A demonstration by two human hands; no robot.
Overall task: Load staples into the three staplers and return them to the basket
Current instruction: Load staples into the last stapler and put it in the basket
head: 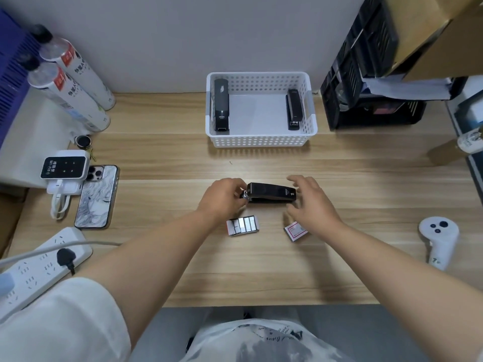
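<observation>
A black stapler (271,192) lies sideways on the wooden desk between my hands. My left hand (224,198) pinches its metal front end. My right hand (311,202) hovers at its rear end with fingers spread, apart from it or barely touching. An open tray of staple strips (243,225) lies just in front of the stapler, and its red-and-white box sleeve (296,230) lies to the right. The white perforated basket (261,141) stands farther back with two black staplers in it, one along the left wall (221,105) and one along the right wall (294,109).
At the left are a phone (96,197), a white charger device (64,167), a power strip (39,270) and two spray cans (70,84). A white controller (439,239) lies at the right. Black crates (366,74) stand at the back right.
</observation>
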